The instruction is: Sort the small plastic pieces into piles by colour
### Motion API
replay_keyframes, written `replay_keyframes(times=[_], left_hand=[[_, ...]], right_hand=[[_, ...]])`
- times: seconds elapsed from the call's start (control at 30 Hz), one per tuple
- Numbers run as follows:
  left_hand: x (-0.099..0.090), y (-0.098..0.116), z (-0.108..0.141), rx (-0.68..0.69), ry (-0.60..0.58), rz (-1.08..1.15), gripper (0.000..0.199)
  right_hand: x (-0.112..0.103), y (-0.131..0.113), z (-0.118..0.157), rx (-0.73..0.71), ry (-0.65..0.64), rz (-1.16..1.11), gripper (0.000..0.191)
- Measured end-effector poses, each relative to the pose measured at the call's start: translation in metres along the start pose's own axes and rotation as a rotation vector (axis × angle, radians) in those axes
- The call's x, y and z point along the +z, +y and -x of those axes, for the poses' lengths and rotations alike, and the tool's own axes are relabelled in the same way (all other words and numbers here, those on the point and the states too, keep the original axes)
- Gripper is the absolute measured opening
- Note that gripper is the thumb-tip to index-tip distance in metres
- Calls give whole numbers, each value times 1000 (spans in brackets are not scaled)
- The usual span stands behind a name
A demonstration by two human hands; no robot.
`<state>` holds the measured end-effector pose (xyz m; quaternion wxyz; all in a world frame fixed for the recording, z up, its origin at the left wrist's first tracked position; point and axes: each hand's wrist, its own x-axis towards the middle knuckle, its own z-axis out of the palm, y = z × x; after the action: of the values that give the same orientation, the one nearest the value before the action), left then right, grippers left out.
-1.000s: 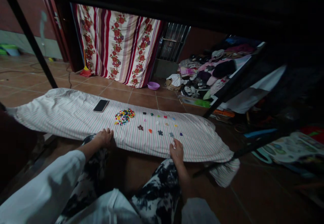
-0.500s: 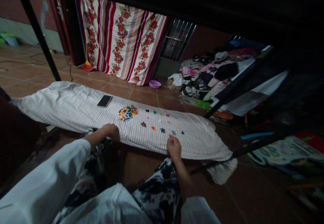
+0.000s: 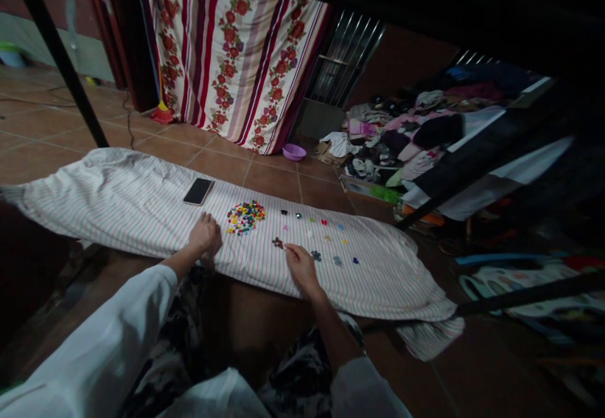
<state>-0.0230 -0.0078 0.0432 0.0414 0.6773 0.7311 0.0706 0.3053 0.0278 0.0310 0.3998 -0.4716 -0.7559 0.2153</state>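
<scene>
sorting looks to be at an early stage, judging by how things lie on the striped cloth (image 3: 118, 197): the pile of small coloured pieces (image 3: 244, 216) is still heaped together near the middle of the cloth, and only a dozen or so have been laid out singly in two loose rows (image 3: 314, 238) to the right of the pile, so most of the heap is left to go. the right hand (image 3: 300, 268) rests on the cloth's near edge, just right of the pile, its fingers curled down beside a dark piece (image 3: 276, 242) at the near row's left end (whether it pinches anything i cannot tell, the light is too dim). the left hand (image 3: 205, 234) lies palm down, loosely curled, just left of the pile and holds nothing that shows. a phone (image 3: 198, 191) lies face up on the cloth, further left and beyond the pile.
</scene>
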Motion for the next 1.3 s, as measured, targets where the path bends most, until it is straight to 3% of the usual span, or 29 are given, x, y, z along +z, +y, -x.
replay_keyframes(times=[0.3,0.5,0.83,1.07,1.3], left_hand=[[36,-1,-9,-35,286,33,33],[51,-4,-12,-27,439,78,28],[55,-3,-10,-29,476,23,28],[54,-3,-11,-37,468,23,27],[54,-3,-11,-11,503,79,27]], right_hand=[[55,-23,-48,-24,-274,109,24],[83,-19,-76,14,-339,220,26],[122,-29,-114,50,-391,316,26],[133,-50,-125,154,-467,460,27],[139,-61,-133,167,-508,561,25]])
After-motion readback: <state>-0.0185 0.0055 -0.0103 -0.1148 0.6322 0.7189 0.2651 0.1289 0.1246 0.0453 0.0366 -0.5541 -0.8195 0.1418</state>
